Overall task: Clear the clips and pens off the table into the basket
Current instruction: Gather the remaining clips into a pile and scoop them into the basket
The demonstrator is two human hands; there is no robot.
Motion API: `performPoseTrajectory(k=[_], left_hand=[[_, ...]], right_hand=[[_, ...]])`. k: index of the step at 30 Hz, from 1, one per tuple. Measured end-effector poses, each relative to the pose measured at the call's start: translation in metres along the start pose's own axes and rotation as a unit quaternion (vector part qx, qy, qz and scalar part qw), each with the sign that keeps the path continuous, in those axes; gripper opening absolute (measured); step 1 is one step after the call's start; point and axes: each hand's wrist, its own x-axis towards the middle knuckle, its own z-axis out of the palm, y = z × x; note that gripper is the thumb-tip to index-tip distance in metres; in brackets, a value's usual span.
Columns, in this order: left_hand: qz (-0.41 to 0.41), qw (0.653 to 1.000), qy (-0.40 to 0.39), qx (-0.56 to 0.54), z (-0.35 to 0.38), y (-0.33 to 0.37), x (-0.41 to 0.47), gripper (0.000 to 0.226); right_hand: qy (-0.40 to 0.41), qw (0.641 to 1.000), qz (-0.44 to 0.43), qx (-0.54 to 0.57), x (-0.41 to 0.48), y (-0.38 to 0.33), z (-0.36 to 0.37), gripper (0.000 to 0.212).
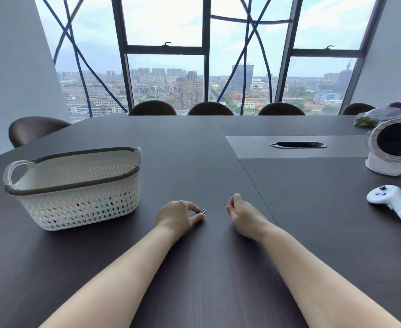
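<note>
On the dark table [194,150], toward its near edge, the left hand [178,215] is pinching a small metal clip [203,211] between thumb and forefinger. The right hand [242,214] is resting nearby, fingers curled; whether they are grasping anything is unclear. A white basket [76,209] is standing by the left edge.

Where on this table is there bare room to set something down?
Bare tabletop stretches from the basket to the far chairs, and in front of the basket at the near left. Another patch lies between the right hand and the controller. The right edge is crowded: fan, controller, bag.
</note>
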Motion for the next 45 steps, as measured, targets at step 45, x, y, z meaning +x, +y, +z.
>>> performPoseTrajectory(k=[45], left_hand=[[0.030,0.981,0.192,0.015,-0.187,-0.194,-0.022,0.024]], right_hand=[[0.175,0.935,-0.250,0.180,0.072,-0.257,0.073,0.039]])
